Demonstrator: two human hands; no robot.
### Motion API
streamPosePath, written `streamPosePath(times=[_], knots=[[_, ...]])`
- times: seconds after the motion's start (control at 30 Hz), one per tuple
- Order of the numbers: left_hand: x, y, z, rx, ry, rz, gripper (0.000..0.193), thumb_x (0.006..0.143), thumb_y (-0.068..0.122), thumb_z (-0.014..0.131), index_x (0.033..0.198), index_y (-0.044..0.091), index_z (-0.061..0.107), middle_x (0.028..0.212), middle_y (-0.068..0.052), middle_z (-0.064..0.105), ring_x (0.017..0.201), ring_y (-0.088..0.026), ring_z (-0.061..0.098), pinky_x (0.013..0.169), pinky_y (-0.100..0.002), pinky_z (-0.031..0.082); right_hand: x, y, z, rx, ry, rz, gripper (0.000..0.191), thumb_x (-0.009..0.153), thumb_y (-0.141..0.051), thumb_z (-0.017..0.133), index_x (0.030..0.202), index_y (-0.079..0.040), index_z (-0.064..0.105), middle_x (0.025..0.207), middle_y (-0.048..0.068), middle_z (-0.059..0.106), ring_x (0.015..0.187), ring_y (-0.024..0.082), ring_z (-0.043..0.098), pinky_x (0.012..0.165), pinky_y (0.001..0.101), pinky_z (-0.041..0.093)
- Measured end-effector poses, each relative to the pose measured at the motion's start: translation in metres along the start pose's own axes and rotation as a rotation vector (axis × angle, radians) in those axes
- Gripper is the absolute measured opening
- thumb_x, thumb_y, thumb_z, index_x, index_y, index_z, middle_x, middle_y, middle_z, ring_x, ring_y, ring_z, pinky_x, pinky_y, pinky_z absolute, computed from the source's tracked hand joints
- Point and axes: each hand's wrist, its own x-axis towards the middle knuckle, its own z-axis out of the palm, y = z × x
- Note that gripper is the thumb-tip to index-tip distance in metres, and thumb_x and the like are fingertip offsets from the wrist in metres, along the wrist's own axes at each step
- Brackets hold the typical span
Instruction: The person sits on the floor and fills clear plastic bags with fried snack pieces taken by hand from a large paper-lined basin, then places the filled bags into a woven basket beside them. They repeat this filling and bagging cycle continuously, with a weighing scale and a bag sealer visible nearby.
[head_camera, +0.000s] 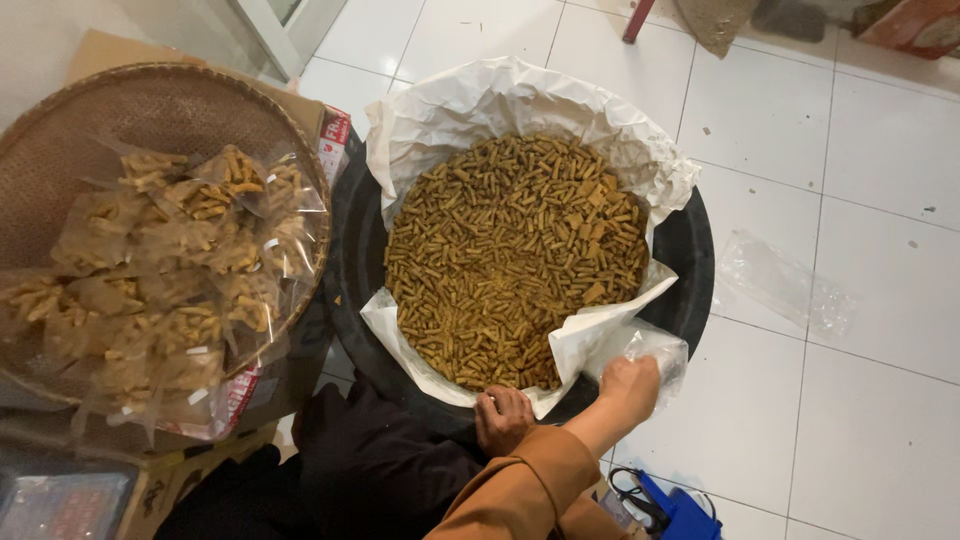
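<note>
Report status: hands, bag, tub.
Left hand rests on black tub rim. Right hand grips clear plastic bag at paper liner edge. Snack sticks fill liner; nothing blocking.

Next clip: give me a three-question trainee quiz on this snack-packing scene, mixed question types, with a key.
1. True or false: the woven tray holds filled clear bags.
2. What lines the black basin? A) white paper B) green cloth C) foil
3. What does the right hand hold?

Key
1. True.
2. A: white paper under the stick snacks.
3. An empty clear plastic bag; the left hand rests at the basin's near rim.
</note>
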Motion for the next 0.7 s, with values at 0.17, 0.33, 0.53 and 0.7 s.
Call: streamPosePath(times=[0.17, 0.33, 0.53, 0.7], knots=[[-0.003, 0.001, 0.001, 0.078, -0.034, -0.022, 0.023, 0.081, 0.012, 0.066, 0.098, 0.003, 0.078, 0.118, -0.021, 0.067, 0.115, -0.041, 0.058, 0.098, -0.052, 0.043, -0.001, 0.004, -0.002, -0.006, -0.005, -0.007, 0.015, 0.09, -0.018, 0.072, 0.101, -0.009, 0.068, 0.108, 0.01, 0.066, 0.103, 0.031, 0.064, 0.096, 0.0477, 0.048], [0.0, 0.008, 0.0, 0.137, -0.014, -0.048, 0.018, 0.083, 0.012, 0.066, 0.096, 0.006, 0.078, 0.114, -0.016, 0.071, 0.116, -0.035, 0.059, 0.101, -0.049, 0.04, 0.003, 0.004, -0.004, -0.009, -0.007, -0.003, 0.015, 0.09, -0.017, 0.072, 0.101, -0.009, 0.068, 0.108, 0.01, 0.067, 0.102, 0.03, 0.064, 0.096, 0.0476, 0.048], [-0.005, 0.0, 0.003, 0.107, 0.196, 0.058, 0.009, 0.079, 0.007, 0.068, 0.085, 0.008, 0.074, 0.091, -0.014, 0.074, 0.098, -0.032, 0.069, 0.088, -0.044, 0.05, 0.012, -0.006, -0.004, 0.001, -0.028, -0.029, 0.014, 0.091, -0.017, 0.071, 0.102, -0.009, 0.068, 0.107, 0.009, 0.067, 0.102, 0.03, 0.065, 0.096, 0.0473, 0.048], [-0.015, -0.003, -0.015, -0.051, 0.225, 0.137, 0.006, 0.081, 0.005, 0.065, 0.085, 0.006, 0.07, 0.088, -0.016, 0.072, 0.088, -0.037, 0.071, 0.074, -0.048, 0.056, 0.012, -0.005, -0.003, -0.001, -0.019, -0.037, 0.017, 0.089, -0.018, 0.07, 0.103, -0.009, 0.068, 0.11, 0.01, 0.067, 0.102, 0.031, 0.064, 0.096, 0.0484, 0.047]])
